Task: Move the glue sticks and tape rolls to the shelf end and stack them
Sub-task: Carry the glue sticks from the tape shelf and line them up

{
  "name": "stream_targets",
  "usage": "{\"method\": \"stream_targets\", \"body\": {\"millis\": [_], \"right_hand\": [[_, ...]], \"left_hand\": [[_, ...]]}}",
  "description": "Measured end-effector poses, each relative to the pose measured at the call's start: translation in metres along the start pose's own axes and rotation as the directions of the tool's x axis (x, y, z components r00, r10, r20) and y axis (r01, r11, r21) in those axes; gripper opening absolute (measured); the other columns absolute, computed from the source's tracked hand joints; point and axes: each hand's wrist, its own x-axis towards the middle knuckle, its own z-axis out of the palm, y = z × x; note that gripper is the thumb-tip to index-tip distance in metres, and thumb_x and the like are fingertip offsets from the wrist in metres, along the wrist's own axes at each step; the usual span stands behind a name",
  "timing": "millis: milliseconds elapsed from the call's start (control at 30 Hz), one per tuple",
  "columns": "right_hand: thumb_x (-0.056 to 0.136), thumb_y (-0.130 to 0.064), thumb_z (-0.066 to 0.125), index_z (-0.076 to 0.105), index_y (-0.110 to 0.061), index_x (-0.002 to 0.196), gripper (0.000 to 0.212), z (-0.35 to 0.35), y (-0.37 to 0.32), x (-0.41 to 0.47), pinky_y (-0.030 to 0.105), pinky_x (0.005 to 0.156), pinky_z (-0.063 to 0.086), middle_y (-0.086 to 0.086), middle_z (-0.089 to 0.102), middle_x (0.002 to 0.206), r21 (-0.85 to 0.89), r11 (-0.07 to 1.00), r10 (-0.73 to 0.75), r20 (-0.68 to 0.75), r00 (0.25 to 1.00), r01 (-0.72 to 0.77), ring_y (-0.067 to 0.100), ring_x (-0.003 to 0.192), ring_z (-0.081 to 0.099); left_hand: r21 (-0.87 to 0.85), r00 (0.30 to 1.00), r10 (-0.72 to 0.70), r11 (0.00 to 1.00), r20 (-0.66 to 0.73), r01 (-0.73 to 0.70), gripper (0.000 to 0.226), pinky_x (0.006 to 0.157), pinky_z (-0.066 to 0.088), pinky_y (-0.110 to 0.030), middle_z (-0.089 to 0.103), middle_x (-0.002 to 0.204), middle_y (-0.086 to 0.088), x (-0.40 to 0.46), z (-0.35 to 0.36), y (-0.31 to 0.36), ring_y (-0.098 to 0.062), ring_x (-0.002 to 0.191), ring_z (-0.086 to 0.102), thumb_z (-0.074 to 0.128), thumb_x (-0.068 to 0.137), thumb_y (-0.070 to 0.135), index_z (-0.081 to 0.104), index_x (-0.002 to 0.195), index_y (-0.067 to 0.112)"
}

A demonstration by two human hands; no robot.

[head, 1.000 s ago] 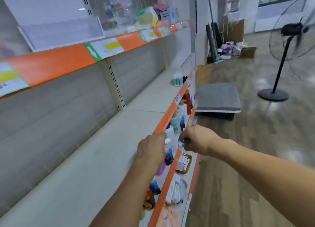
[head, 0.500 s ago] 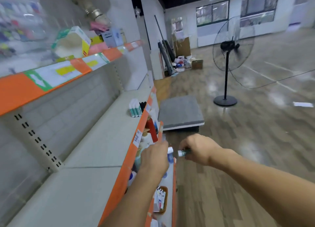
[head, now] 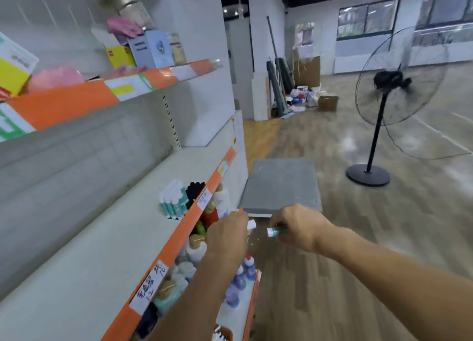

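Hands: left hand (head: 226, 234) and right hand (head: 298, 228) each grip a glue stick (head: 275, 231).
Change: stack (head: 174, 203) (ahead-left) now nearer; delivery imminent.

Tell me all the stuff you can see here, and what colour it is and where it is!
glue sticks: a bunch, count unclear, white and teal, lying stacked on the middle shelf near its far end.
black items: a small cluster, black, right beside the stacked sticks; too blurred to name.
middle shelf: one, pale with an orange front strip.
bottles: many, mixed colours, on the lower shelf.
boxes: several, yellow, white and pink, on the top shelf.
grey platform: one, on the floor past the shelf.
standing fan: one, black, on the floor at right.
left hand: grips a white-tipped stick.
right hand: grips a teal glue stick.
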Motion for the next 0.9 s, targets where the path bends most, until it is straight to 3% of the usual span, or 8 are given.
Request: {"method": "stream_targets", "body": {"millis": [167,300,467,700,900], "right_hand": [[0.084,-0.021,0.067,0.07,-0.03,0.112,0.029,-0.021,0.035,0.064,0.032,0.085,0.051,-0.001,0.07,0.112,0.047,0.996,-0.074,-0.016,0.997,0.075,0.024,0.105,0.063],[0.088,-0.025,0.069,0.07,-0.028,0.113,0.026,-0.029,0.049,0.121,0.027,0.079,0.049,-0.004,0.069,0.11,0.045,0.987,-0.151,-0.029,0.988,0.152,0.018,0.1,0.062],[0.084,-0.028,0.072,0.07,-0.028,0.112,0.029,-0.028,0.053,0.19,0.035,0.085,0.055,-0.005,0.069,0.108,0.1,0.971,-0.21,-0.074,0.975,0.216,0.018,0.099,0.064],[0.084,-0.026,0.074,0.068,-0.031,0.12,0.037,-0.035,0.057,0.278,0.038,0.087,0.055,-0.001,0.069,0.112,0.187,0.95,-0.239,-0.075,0.968,0.249,0.019,0.098,0.065],[0.089,-0.022,0.07,0.061,-0.033,0.129,0.043,-0.027,0.04,0.33,0.036,0.084,0.055,0.002,0.073,0.098,0.35,0.857,-0.371,-0.093,0.924,0.379,0.017,0.086,0.068]], "left_hand": [[-0.017,0.998,-0.063,0.998,-0.028,0.063,0.021,0.066,0.041,-0.033,0.061,0.105,-0.004,0.054,0.002,0.002,-0.026,0.095,0.063,0.056,0.089,0.008,0.052,0.106,0.019],[0.031,0.994,-0.107,0.994,-0.023,0.108,0.031,0.072,0.043,-0.033,0.058,0.111,-0.003,0.093,0.008,-0.009,-0.025,0.102,0.061,0.053,0.09,0.006,0.051,0.118,0.02],[0.085,0.988,-0.149,0.985,-0.051,0.153,0.029,0.071,0.048,-0.037,0.058,0.109,-0.002,0.149,0.015,-0.04,-0.026,0.099,0.061,0.056,0.088,0.007,0.053,0.113,0.02],[-0.056,0.963,-0.25,0.968,-0.099,0.245,0.019,0.073,0.049,-0.035,0.058,0.101,0.002,0.218,0.01,-0.078,-0.024,0.095,0.061,0.056,0.092,0.028,0.052,0.11,0.024],[-0.154,0.954,-0.288,0.95,-0.087,0.273,0.046,0.083,0.045,-0.037,0.057,0.109,-0.009,0.238,0.004,-0.101,-0.03,0.103,0.057,0.052,0.093,0.023,0.041,0.137,0.028]]}}
